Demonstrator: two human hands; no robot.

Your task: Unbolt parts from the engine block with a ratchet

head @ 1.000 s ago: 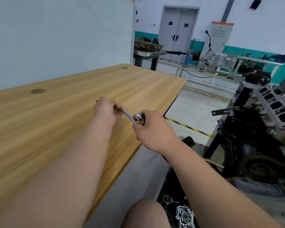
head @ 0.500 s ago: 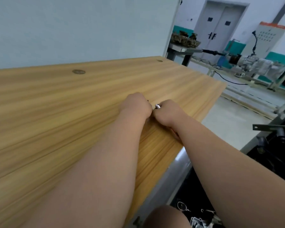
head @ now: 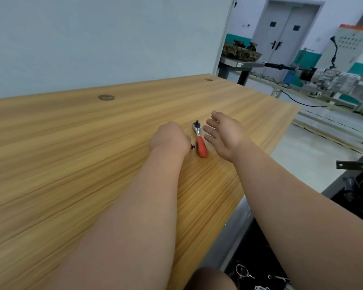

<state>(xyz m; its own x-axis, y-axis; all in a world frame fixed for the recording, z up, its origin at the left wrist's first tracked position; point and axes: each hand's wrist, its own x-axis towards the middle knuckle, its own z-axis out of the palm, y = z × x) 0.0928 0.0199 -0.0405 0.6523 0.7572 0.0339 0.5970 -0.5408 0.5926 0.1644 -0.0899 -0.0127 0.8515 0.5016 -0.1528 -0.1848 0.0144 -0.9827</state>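
The ratchet lies flat on the wooden tabletop, free of both hands; its chrome head points away from the person and its red handle points back toward them.

Just left of the ratchet, the left hand rests on the wood with its fingers curled under, clenched round a chrome socket; only the socket's open end shows, poking out at the edge of the hand nearest the ratchet's handle, close to it but not clearly touching.

Just right of the ratchet, the right hand is released, fingers straight and slightly spread, tips reaching toward the ratchet's head with a narrow strip of wood showing between; it holds nothing.

Far beyond the ratchet and to its right stand a grey double door and a pale control cabinet; a gearbox assembly sits on a bench in front of them.

Well to the right of the ratchet, past the table's edge, a grey metal bracket juts in; nearer the person than the ratchet, small metal parts lie on a dark surface.
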